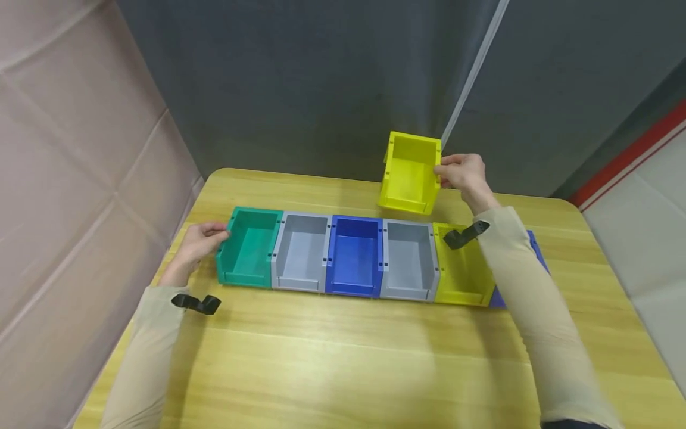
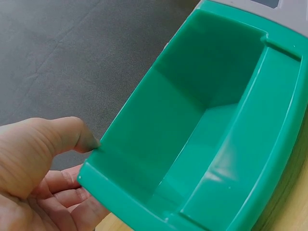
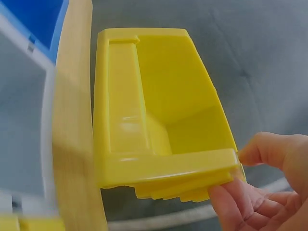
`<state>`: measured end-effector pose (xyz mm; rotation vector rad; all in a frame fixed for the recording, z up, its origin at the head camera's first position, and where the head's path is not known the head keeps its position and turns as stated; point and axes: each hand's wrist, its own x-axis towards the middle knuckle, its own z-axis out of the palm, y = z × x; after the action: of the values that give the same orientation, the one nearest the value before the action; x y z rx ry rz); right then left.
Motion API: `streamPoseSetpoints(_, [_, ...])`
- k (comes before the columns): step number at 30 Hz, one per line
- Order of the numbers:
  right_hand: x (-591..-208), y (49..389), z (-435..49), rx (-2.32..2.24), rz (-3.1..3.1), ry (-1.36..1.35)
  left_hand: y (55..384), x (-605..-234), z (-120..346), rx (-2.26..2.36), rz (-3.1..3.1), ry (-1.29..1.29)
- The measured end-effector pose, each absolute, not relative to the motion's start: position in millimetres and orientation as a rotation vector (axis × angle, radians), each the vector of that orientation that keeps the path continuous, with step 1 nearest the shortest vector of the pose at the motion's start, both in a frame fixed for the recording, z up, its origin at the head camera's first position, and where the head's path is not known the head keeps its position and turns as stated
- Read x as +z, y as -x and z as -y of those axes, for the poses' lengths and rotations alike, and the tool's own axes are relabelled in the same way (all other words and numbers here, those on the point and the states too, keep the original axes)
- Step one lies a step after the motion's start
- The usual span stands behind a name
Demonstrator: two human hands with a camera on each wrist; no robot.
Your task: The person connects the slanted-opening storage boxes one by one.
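In the head view, my right hand pinches the right wall of a yellow plastic bin, which is held up near the table's back edge. The right wrist view shows the thumb and fingers on either side of that wall; the bin holds nothing. My left hand grips the left wall of a green bin, thumb at the rim and fingers outside. This green bin stands at the left end of a row. Beside it come a grey bin, a blue bin and another grey bin.
Further right in the row is a second yellow bin, partly covered by my right forearm. A blue bin at the row's right end is mostly hidden. All stand on a wooden table, with a dark grey surface behind it.
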<state>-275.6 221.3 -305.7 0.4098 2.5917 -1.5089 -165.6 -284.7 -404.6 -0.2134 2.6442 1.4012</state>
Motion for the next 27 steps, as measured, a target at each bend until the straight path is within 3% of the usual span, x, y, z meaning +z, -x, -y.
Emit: streamPoseSetpoints(27, [-301.0,193.2,-401.6,-1.217,-2.776,-0.426,165.9,-405.6,288.8,1.405,-2.653,0.229])
